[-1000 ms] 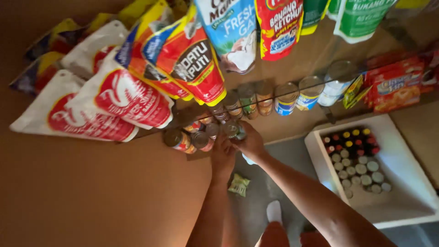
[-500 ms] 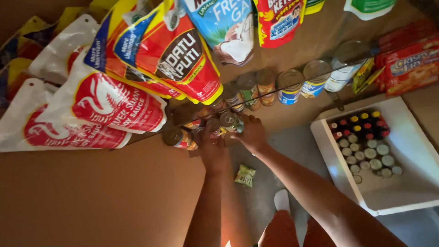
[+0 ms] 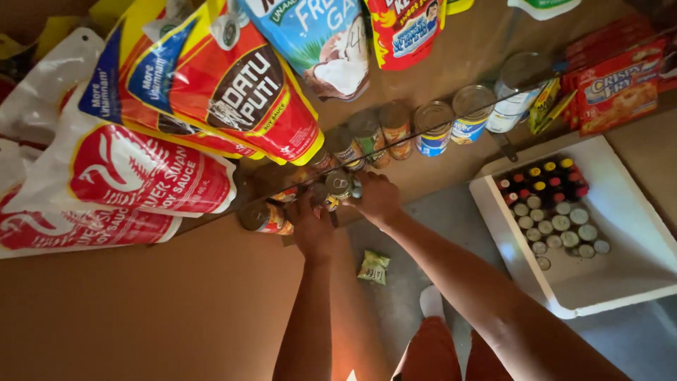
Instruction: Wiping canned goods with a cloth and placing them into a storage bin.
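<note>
Reaching in together, the left hand (image 3: 312,227) and right hand (image 3: 376,198) curl their fingers around a small can (image 3: 339,185) on the shelf (image 3: 211,310), beside another can (image 3: 262,216). Big red sauce pouches (image 3: 233,99) hang close over the row, crowding the reach. Below right, a white box (image 3: 518,243) holds small bottles (image 3: 557,204).

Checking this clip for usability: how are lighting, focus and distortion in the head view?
Head view: dim, warm light; the hanging sauce pouches are large, sharp and bright. Both hands, left and right, and the cans they touch sit in shadow, slightly soft. The white tray is brightest. Wide-angle lens bends the shelf edge; no strong glare.
</note>
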